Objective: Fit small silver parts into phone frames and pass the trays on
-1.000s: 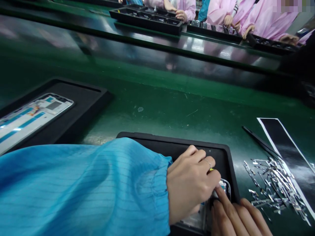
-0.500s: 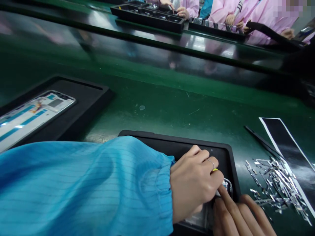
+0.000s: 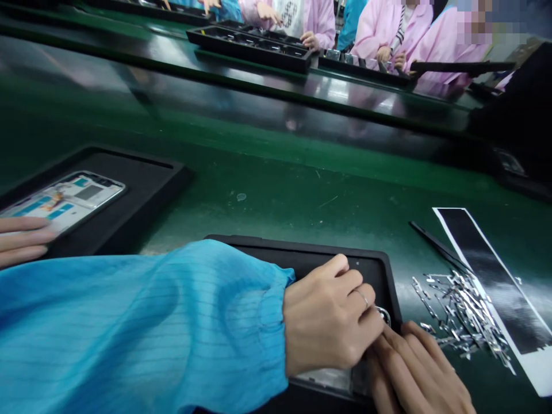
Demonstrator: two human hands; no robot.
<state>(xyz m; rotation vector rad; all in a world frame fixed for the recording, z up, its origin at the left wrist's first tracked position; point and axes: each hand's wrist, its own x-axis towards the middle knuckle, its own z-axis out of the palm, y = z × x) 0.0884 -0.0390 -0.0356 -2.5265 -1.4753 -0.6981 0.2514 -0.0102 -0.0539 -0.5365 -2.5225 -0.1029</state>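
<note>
My left hand [image 3: 332, 316], with a ring and a blue sleeve, reaches over a black tray [image 3: 276, 247]. Its fingers are curled in and pressed together, and what they pinch is hidden. Under it lies a phone frame [image 3: 328, 376], mostly covered; its rounded metal corner shows past the knuckles. My right hand [image 3: 418, 368] bends its fingers over the frame's right side, close to the tray's edge. The fingertips of both hands meet at the frame's upper right part.
At right lie a pile of small metal strips [image 3: 466, 316], dark tweezers [image 3: 435, 244] and a black sheet with white edges [image 3: 487, 276]. Another person's hand [image 3: 26, 236] touches a phone frame [image 3: 92, 192] on a second tray [image 3: 142, 190]. Co-workers in pink [image 3: 319, 23] sit behind black trays [image 3: 250, 49].
Another person's hand has come in from the left onto the other phone frame. The view has shifted slightly; my hands stay together over the frame, and the yellow bit by my left fingers is hidden.
</note>
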